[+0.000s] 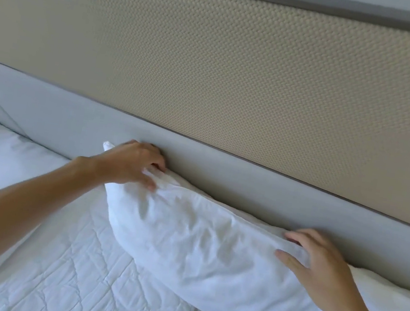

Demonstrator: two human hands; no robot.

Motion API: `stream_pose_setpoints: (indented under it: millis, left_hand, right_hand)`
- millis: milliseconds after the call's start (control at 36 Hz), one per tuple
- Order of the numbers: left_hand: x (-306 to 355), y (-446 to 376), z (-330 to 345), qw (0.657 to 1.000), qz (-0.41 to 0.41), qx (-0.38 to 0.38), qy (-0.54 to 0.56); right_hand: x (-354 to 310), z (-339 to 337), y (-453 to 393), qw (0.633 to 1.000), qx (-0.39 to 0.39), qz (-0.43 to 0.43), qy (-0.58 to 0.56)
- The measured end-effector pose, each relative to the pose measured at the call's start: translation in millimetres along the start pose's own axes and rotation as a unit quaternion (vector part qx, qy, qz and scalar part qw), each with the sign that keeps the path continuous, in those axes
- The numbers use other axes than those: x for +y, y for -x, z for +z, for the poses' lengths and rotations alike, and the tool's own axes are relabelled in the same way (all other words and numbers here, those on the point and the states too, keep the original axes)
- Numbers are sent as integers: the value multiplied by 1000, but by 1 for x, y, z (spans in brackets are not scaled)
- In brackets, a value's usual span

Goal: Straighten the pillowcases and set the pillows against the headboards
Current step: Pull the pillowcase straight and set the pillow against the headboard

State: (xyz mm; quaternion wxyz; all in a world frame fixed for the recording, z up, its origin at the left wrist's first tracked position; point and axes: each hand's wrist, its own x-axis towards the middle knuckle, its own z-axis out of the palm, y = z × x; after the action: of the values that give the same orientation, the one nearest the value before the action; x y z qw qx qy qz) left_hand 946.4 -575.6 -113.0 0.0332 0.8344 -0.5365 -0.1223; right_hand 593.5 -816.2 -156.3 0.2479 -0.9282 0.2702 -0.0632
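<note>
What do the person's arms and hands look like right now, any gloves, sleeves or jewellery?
Both are bare. The left hand and right hand wear no gloves, and no rings, watch or bracelets show. Both forearms are uncovered as far as the frame edge, so no sleeve is in view. Fingernails look short and unpainted.

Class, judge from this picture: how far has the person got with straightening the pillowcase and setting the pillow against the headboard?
Done: the pillow stands on edge against the grey headboard. In hand: the left hand and right hand grip its top edge. Left: the pillowcase is wrinkled, and any other pillows are out of view.
</note>
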Motion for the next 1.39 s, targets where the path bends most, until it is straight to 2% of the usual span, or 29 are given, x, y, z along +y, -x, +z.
stream_pose_setpoints:
  millis: [139, 250, 417, 611, 778, 889, 1000, 1139, 1250, 1389]
  left_hand:
    - [-15, 8, 1, 996, -56, 51, -45]
    - [-16, 11, -1, 991, -100, 62, -58]
    - [-13, 22, -26, 996, -67, 48, -36]
    - [-19, 27, -21, 996, -54, 49, -49]
    - [-51, 38, -12, 993, -69, 66, 71]
    - [-64, 48, -6, 986, -90, 83, 115]
    - [-68, 46, 0, 966, -150, 123, 170]
    - [-71, 35, -3, 931, -213, 178, 237]
    - [-73, 33, -7, 915, -201, 215, 276]
    - [-75, 32, 0, 900, -204, 245, 299]
  right_hand:
    - [-17, 10, -17, 1000, -20, 11, 16]
    - [-17, 8, -22, 999, 26, 38, -17]
    - [-20, -5, -21, 994, 106, 22, -21]
    - [-25, 2, -23, 994, 92, 49, 15]
    - [-30, 7, -26, 997, 64, 37, 14]
    - [-43, 14, -33, 999, 30, 16, -28]
    - [-71, 35, -50, 999, -7, -24, -43]
    - [-99, 52, -71, 994, -66, -75, 36]
    - [-98, 41, -82, 998, -36, -46, -1]
    - [-105, 43, -72, 999, 4, -33, 29]
